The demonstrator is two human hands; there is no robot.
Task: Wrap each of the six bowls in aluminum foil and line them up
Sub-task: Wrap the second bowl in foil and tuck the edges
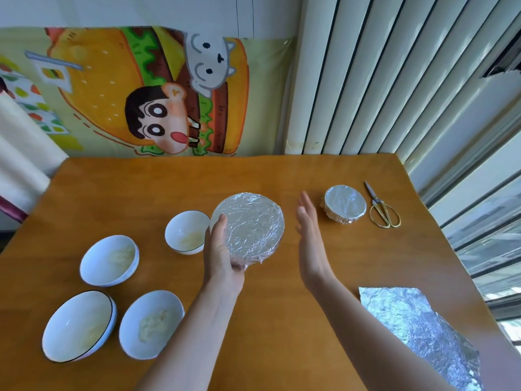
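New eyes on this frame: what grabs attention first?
A foil-wrapped bowl, held at mid-table by the left hand, with the right hand open beside it. A second wrapped bowl sits far right beside gold scissors; four unwrapped white bowls cluster left, a foil sheet near right.

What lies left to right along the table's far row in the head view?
Far row: unwrapped bowl → held wrapped bowl → right hand → small wrapped bowl → scissors.
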